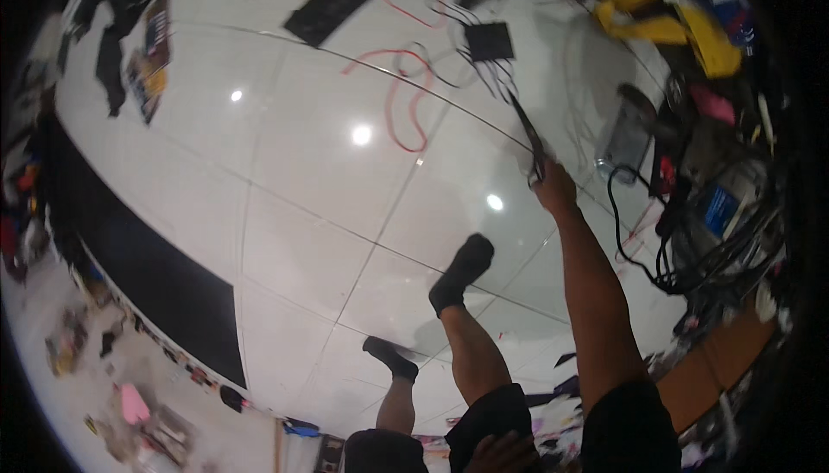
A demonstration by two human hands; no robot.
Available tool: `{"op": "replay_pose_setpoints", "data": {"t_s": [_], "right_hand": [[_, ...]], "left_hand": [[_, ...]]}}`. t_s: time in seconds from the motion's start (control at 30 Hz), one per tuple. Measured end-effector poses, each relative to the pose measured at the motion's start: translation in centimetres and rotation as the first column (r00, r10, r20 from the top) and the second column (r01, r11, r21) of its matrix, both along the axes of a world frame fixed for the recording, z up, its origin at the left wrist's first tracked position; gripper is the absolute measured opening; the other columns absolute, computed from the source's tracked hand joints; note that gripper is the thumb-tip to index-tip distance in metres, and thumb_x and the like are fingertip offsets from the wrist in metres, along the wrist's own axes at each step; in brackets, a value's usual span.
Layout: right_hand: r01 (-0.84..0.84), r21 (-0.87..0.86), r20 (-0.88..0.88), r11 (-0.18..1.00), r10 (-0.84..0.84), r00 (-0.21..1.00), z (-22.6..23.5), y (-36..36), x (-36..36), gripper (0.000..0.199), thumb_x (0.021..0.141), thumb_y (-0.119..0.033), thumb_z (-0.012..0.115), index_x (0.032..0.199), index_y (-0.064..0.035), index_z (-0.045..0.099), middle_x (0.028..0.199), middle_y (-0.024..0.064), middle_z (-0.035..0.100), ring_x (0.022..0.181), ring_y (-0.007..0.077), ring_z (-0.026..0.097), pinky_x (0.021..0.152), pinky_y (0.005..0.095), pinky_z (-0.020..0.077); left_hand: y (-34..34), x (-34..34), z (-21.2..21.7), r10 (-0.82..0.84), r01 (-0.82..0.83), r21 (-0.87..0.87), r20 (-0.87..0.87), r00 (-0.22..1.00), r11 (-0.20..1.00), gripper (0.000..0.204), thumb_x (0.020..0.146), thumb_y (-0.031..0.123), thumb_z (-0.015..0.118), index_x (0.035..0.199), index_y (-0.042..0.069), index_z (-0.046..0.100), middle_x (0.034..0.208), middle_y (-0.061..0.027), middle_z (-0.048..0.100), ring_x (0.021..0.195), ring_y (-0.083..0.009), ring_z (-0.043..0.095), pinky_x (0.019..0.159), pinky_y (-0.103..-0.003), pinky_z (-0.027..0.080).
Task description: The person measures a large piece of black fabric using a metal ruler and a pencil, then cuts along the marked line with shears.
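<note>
My right hand (555, 186) reaches out over the white floor, its fingers closed round the handle end of a long dark tool that looks like scissors (528, 132). The tool's far tip meets thin grey cords (495, 77) that loop from a small black square piece (490, 42). Low in the picture, my left hand (503, 453) lies dimly lit against my black shorts, its fingers stretched out and nothing seen in them. A red cord (417, 120) curls on the floor left of the tool, near a black rectangular sheet (333, 8).
Black cables (661, 270), a metal box-like part (625, 133) and a yellow thing (717, 39) crowd the right side. A long black mat (160, 253) lies at left. My socked feet (462, 273) are on the tiles. Brown cardboard (717, 365) sits at lower right.
</note>
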State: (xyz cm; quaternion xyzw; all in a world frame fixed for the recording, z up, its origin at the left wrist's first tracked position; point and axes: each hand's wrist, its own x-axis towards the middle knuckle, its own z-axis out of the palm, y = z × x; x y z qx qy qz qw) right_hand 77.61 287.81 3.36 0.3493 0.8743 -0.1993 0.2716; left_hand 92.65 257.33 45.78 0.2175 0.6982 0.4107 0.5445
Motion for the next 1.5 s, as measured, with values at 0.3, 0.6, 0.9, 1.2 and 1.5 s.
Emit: {"op": "replay_pose_setpoints", "data": {"t_s": [0.3, 0.6, 0.9, 1.2, 1.5], "right_hand": [[0.599, -0.365, 0.225, 0.713, -0.556, 0.8, 15.5, -7.4, 6.9, 0.037, 0.079, -0.034, 0.071, 0.065, -0.0029, 0.058, 0.059, 0.0041, 0.055, 0.051, 0.0169, 0.049, 0.05, 0.0338, 0.0378], [-0.184, -0.208, 0.259, 0.961, 0.235, 0.937, 42.8, -18.0, 10.3, 0.029, 0.074, -0.03, 0.07, 0.079, -0.0021, 0.068, 0.07, 0.0149, 0.067, 0.074, 0.0279, 0.068, 0.07, 0.0392, 0.0527], [-0.615, -0.026, -0.069, 0.788, 0.612, 0.788, 41.5, -29.8, 18.0, 0.042, 0.084, -0.044, 0.062, 0.088, -0.0026, 0.066, 0.072, 0.0106, 0.067, 0.063, 0.0302, 0.061, 0.057, 0.0435, 0.0497], [-0.355, -0.155, 0.261, 0.922, 0.385, 0.885, 53.0, -46.9, 5.9, 0.033, 0.077, -0.027, 0.062, 0.088, 0.0034, 0.066, 0.088, 0.0243, 0.066, 0.086, 0.0385, 0.065, 0.074, 0.0458, 0.0506], [-0.442, -0.254, 0.062, 0.86, 0.471, 0.88, 48.2, -41.8, -18.3, 0.027, 0.083, -0.02, 0.069, 0.076, 0.0057, 0.063, 0.063, 0.0106, 0.062, 0.052, 0.0205, 0.062, 0.048, 0.0336, 0.045]], "left_hand": [[-4.3, -3.7, 2.0, -0.087, 0.089, 0.025, -0.083, 0.993, 0.996, 0.04, 0.092, 0.033, 0.051, 0.118, 0.004, 0.056, 0.137, -0.0179, 0.043, 0.136, -0.0343, 0.028, 0.108, -0.055, 0.023], [-27.5, -8.3, 4.4, 0.35, -0.397, -0.19, -0.24, 0.906, 0.898, 0.042, 0.085, 0.037, 0.056, 0.116, 0.008, 0.059, 0.115, -0.0165, 0.06, 0.11, -0.0327, 0.056, 0.093, -0.044, 0.045], [-73.8, -2.5, 7.0, 0.649, -0.892, -0.428, -0.64, 0.412, 0.144, 0.042, 0.08, 0.038, 0.064, 0.105, 0.004, 0.062, 0.107, -0.0187, 0.063, 0.1, -0.0345, 0.06, 0.086, -0.042, 0.049], [-82.1, 10.4, 8.0, 0.836, -0.789, -0.491, -0.545, -0.052, -0.369, 0.037, 0.082, 0.031, 0.059, 0.095, -0.004, 0.062, 0.086, -0.0164, 0.063, 0.077, -0.0262, 0.058, 0.071, -0.038, 0.047], [-70.6, -5.8, 12.8, 0.948, -0.911, -0.305, -0.239, -0.209, -0.278, 0.04, 0.083, 0.031, 0.066, 0.103, -0.004, 0.063, 0.098, -0.0154, 0.066, 0.096, -0.0237, 0.061, 0.086, -0.035, 0.047]]}}
